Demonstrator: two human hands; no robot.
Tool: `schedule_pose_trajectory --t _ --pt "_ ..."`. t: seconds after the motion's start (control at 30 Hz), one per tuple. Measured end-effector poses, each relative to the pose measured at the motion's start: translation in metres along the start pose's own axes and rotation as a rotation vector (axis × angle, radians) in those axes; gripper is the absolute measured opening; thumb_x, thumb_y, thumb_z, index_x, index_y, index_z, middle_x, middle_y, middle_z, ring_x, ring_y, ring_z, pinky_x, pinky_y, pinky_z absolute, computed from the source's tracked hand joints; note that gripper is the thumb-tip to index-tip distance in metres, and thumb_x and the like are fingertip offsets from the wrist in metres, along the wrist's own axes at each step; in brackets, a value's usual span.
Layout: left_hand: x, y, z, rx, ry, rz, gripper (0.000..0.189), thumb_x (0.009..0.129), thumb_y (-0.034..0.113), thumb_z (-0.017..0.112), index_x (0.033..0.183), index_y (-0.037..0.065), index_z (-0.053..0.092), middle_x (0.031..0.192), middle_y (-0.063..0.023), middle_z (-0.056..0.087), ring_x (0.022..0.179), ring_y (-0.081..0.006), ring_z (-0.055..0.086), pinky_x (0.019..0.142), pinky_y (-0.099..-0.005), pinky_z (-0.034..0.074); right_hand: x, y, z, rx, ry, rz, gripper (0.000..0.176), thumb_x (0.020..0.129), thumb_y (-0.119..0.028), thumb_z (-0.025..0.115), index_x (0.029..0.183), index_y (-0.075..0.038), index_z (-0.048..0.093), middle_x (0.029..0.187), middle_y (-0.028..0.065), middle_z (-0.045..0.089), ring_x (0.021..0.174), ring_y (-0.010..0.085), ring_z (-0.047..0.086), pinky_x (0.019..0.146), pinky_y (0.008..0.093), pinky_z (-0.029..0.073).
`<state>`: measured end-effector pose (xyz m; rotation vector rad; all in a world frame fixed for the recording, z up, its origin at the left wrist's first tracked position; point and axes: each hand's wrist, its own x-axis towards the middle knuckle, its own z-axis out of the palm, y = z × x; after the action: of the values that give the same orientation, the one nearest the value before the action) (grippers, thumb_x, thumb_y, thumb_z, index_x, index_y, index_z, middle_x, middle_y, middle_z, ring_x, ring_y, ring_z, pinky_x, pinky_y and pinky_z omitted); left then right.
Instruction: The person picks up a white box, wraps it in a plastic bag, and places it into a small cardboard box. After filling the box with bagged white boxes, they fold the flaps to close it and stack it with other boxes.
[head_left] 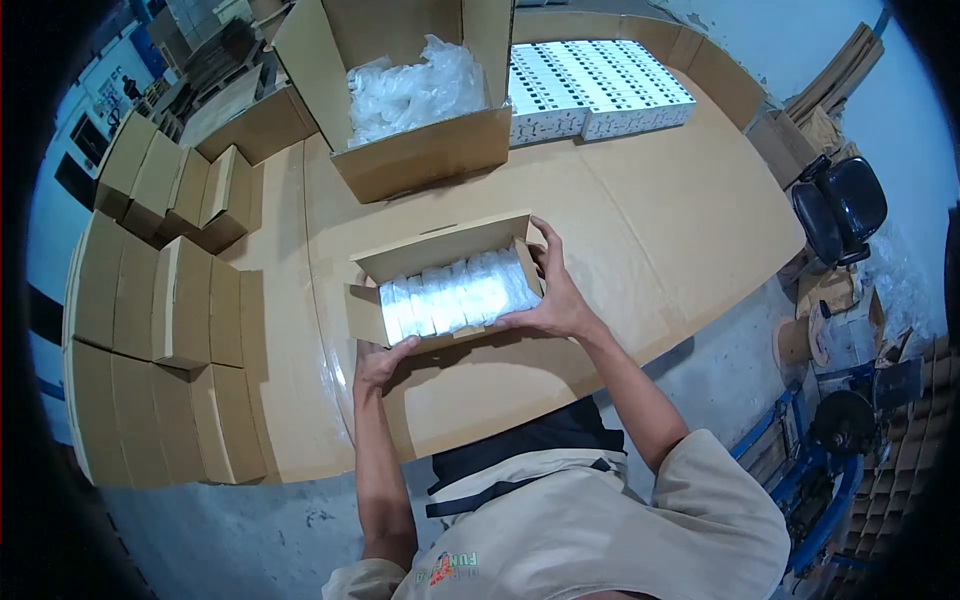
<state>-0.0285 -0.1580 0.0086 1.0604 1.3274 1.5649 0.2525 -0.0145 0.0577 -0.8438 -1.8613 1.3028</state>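
A small open cardboard box (437, 239) is held between both hands above the cardboard-covered table (480, 400). Its lid stands up at the far side, and a row of several plastic-wrapped items (455, 293) fills it. My left hand (377, 364) grips the box's near left corner, thumb on the front edge, other fingers partly hidden. My right hand (558, 300) wraps round the right end, with the thumb along the front edge and fingers at the back corner.
A large open carton (430, 155) holding clear plastic bags (415, 90) stands beyond the box. White printed boxes (640, 115) are stacked at the back right. Several closed brown boxes (185, 305) line the left edge. A black chair (845, 210) stands right of the table.
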Motion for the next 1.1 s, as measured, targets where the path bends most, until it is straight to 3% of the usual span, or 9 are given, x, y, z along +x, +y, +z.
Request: schedule_pose_trajectory --t 0.23,0.37,0.47,0.53,0.67,0.87,0.97,1.07,1.1 --pt "-0.002 -0.020 -0.017 0.163 -0.037 -0.153 0.105 0.073 0.014 0.089 0.155 0.006 0.024 0.142 -0.0134 0.049 0.130 -0.0280 0.053 0.110 -0.0427 0.046 -0.001 0.010 0.014 0.118 0.120 -0.012 0.133 0.061 -0.033 0.101 0.157 -0.009 0.013 0.141 0.0290 0.050 0.131 0.0387 0.054 0.111 0.0486 0.045" --pt "-0.006 -0.016 -0.005 0.220 0.092 0.073 0.100 0.074 0.016 0.090 0.150 0.007 0.026 0.138 -0.0126 0.049 0.127 -0.0273 0.054 0.109 -0.0424 0.046 -0.005 0.018 0.021 0.035 0.196 -0.133 0.107 0.069 -0.029 0.098 0.145 -0.009 0.025 0.132 0.0242 0.055 0.126 0.0338 0.055 0.109 0.0461 0.045" --pt "-0.004 -0.014 -0.002 0.179 0.081 0.148 0.095 0.074 0.018 0.090 0.145 0.009 0.028 0.138 -0.0133 0.048 0.130 -0.0280 0.051 0.110 -0.0421 0.043 -0.008 0.019 0.022 0.058 0.203 -0.066 0.083 0.074 -0.026 0.094 0.130 -0.009 0.036 0.118 0.0149 0.055 0.113 0.0261 0.056 0.111 0.0441 0.044" --pt "-0.005 0.011 0.013 0.060 0.053 0.085 0.091 0.074 0.019 0.090 0.142 0.012 0.031 0.141 -0.0151 0.046 0.133 -0.0292 0.048 0.111 -0.0421 0.041 -0.009 0.026 0.024 0.027 0.205 -0.101 0.068 0.077 -0.024 0.093 0.118 -0.009 0.041 0.106 0.0095 0.051 0.103 0.0219 0.052 0.115 0.0445 0.040" --pt "0.003 0.010 0.016 0.059 0.009 0.191 0.081 0.073 0.018 0.090 0.135 0.014 0.037 0.150 -0.0198 0.041 0.138 -0.0318 0.045 0.114 -0.0423 0.037 -0.008 0.021 0.025 0.003 0.201 -0.159 0.046 0.080 -0.020 0.089 0.098 -0.008 0.048 0.087 0.0028 0.044 0.087 0.0172 0.047 0.123 0.0469 0.031" --pt "0.007 0.000 0.005 0.174 -0.023 0.228 0.071 0.072 0.018 0.089 0.128 0.011 0.046 0.158 -0.0227 0.035 0.139 -0.0321 0.045 0.116 -0.0422 0.035 -0.005 0.013 0.019 -0.069 0.186 -0.255 0.039 0.080 -0.018 0.088 0.083 -0.006 0.051 0.076 0.0013 0.043 0.078 0.0172 0.048 0.128 0.0518 0.022" --pt "0.009 0.007 0.003 0.142 -0.047 0.221 0.066 0.071 0.017 0.090 0.123 0.010 0.050 0.159 -0.0221 0.033 0.138 -0.0312 0.046 0.116 -0.0422 0.037 -0.005 0.002 0.012 -0.153 0.116 -0.223 0.037 0.079 -0.018 0.089 0.082 -0.004 0.054 0.080 0.0033 0.050 0.079 0.0180 0.051 0.127 0.0521 0.023" --pt "0.011 0.014 0.008 0.119 -0.034 0.219 0.061 0.069 0.015 0.091 0.117 0.009 0.053 0.157 -0.0187 0.034 0.136 -0.0294 0.049 0.115 -0.0421 0.039 -0.008 -0.003 0.008 -0.262 0.039 -0.174 0.037 0.079 -0.020 0.089 0.085 -0.002 0.057 0.085 0.0071 0.058 0.096 0.0284 0.062 0.125 0.0509 0.029" --pt "0.011 0.014 0.007 0.110 -0.033 0.215 0.060 0.068 0.014 0.091 0.115 0.008 0.054 0.156 -0.0167 0.035 0.135 -0.0286 0.050 0.115 -0.0420 0.040 -0.009 -0.001 0.007 -0.281 0.027 -0.148 0.036 0.080 -0.021 0.088 0.089 -0.002 0.060 0.097 0.0111 0.060 0.107 0.0330 0.059 0.124 0.0507 0.030"
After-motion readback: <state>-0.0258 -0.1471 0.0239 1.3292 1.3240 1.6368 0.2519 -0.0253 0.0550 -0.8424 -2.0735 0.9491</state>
